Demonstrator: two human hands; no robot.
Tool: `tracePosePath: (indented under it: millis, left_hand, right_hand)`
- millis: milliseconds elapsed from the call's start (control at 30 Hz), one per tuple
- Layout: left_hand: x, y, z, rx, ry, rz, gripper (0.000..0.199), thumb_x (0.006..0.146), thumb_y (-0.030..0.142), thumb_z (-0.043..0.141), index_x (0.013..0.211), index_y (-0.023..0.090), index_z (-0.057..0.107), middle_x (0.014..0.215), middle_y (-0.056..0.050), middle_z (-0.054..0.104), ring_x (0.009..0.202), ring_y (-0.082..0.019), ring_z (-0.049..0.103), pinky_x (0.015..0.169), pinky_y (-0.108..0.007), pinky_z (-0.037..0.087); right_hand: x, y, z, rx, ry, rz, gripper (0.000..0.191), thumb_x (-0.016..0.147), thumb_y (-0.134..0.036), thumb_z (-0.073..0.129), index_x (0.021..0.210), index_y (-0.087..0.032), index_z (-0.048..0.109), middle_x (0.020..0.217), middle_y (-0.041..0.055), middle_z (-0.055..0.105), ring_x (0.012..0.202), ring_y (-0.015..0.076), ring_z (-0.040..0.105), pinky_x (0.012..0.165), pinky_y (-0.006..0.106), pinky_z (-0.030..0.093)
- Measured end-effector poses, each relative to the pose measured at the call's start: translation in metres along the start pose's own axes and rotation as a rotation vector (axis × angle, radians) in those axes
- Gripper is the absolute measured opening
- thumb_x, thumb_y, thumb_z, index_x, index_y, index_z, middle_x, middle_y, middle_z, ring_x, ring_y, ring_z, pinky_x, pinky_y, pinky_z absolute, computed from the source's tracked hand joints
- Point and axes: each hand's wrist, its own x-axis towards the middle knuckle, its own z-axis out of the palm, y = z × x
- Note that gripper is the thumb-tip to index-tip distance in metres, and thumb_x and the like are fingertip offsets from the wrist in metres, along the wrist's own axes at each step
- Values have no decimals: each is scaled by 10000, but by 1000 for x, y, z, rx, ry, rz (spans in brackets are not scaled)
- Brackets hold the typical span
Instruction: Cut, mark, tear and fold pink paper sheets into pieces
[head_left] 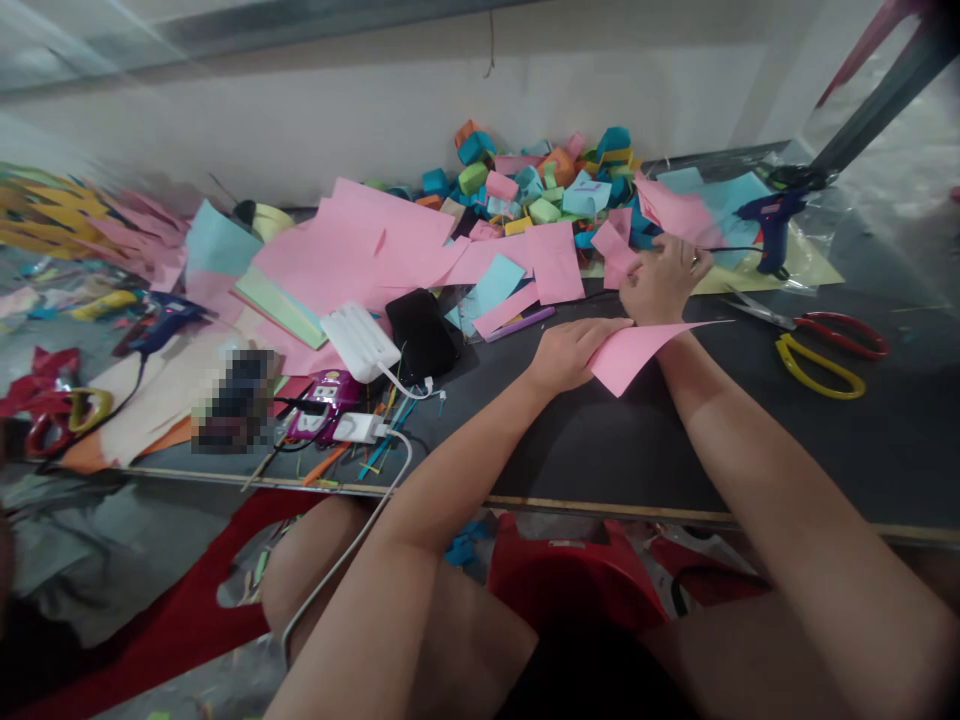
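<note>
My left hand (574,352) is closed on the edge of a pink paper sheet (634,358), which sticks out over my right forearm. Farther forward, my right hand (667,278) has its fingers bent against a small pink paper piece (618,248) at the edge of the paper pile. Its fingertips are partly hidden, but they look pinched on that piece. A purple pen (521,324) lies beyond my left hand. To the right of my right forearm are scissors (821,345) with one red and one yellow handle.
Folded coloured paper pieces (540,190) are heaped by the wall, beside large pink sheets (360,235). A blue glue gun (776,230) stands at right, another glue gun (169,320) at left. A black phone (422,335), white power bank (360,340) and cabled power strip (326,405) lie left.
</note>
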Motion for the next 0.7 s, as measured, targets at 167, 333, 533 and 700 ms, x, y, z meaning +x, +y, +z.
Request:
tracePosePath:
  millis: [167, 333, 533, 700]
  left_hand:
    - [0, -1, 0, 23, 19, 33, 361, 1032, 195, 520, 1375, 142, 619, 1233, -120, 807, 1106, -186, 788, 886, -299, 642]
    - [-4, -5, 1, -51, -21, -47, 415, 1014, 203, 520, 1418, 151, 602, 1311, -134, 776, 1149, -199, 770, 931, -315, 629]
    - [-5, -7, -1, -72, -50, -81, 425, 1010, 218, 520, 1426, 176, 599, 1310, -122, 778, 1130, -187, 771, 907, -296, 621]
    - [-8, -9, 3, -51, -48, -111, 440, 991, 232, 544, 1423, 168, 604, 1323, -127, 774, 1130, -201, 774, 898, -312, 625]
  right_hand:
    - [-5, -13, 2, 0, -138, -118, 191, 792, -181, 670, 970, -242, 704, 1461, 109, 615, 1438, 418, 450, 1244, 710, 140]
    - [-3, -13, 1, 67, -102, -34, 142, 802, -171, 629, 888, -267, 689, 1385, 75, 676, 1388, 367, 512, 1260, 645, 182]
    - [-1, 0, -1, 101, -22, -28, 184, 814, -139, 581, 891, -267, 689, 1273, 86, 729, 1318, 339, 581, 1221, 565, 332]
    - [3, 1, -6, 84, 25, 62, 223, 815, -81, 626, 962, -242, 672, 1417, 141, 689, 1370, 356, 529, 1196, 561, 329]
